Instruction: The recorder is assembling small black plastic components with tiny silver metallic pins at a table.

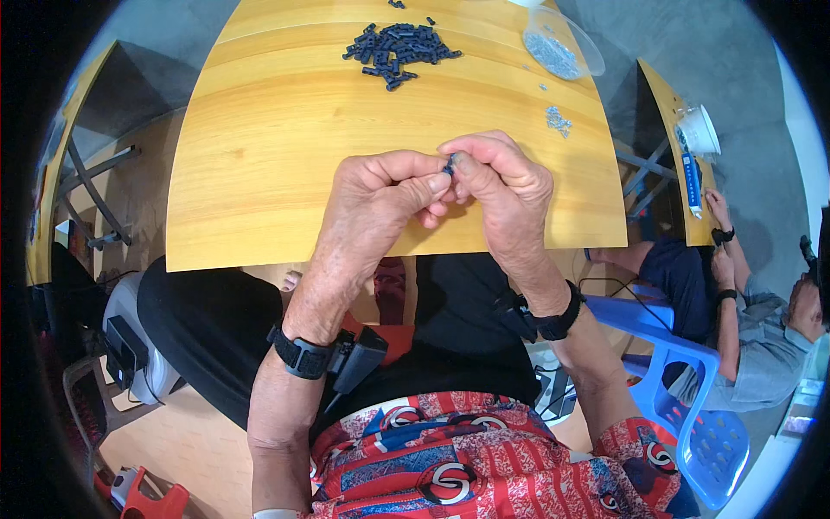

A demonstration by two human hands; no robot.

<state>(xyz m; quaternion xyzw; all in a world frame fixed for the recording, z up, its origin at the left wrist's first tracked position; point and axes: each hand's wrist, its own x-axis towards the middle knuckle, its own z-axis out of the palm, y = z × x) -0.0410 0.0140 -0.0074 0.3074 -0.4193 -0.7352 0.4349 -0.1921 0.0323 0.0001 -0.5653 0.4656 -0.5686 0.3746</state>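
In the head view, both forearms rise from the lower edge and lean inward, a black strap (303, 356) around the left wrist and another strap (558, 322) around the right, each just below the hands. The left hand (389, 186) and right hand (506, 177) meet over the near part of a wooden table (259, 173), knuckles up, wrists well apart, fingertips pointing toward each other. Thumb and forefinger of each are clamped together on one small dark piece (449, 165), which sits between the two pinches, mostly covered; the other fingers curl beneath. Beyond the fingers and to their right lies a small cluster of silvery bits (558, 121), loose on the wood. Farther beyond, slightly left of the fingertips, spreads a heap of dark pieces (398, 52). About as far out, on the right, a clear round tub (591, 54) holds many silvery bits. Farthest from the fingers, a white container (525, 2) is cut by the upper edge; its contents cannot be made out.
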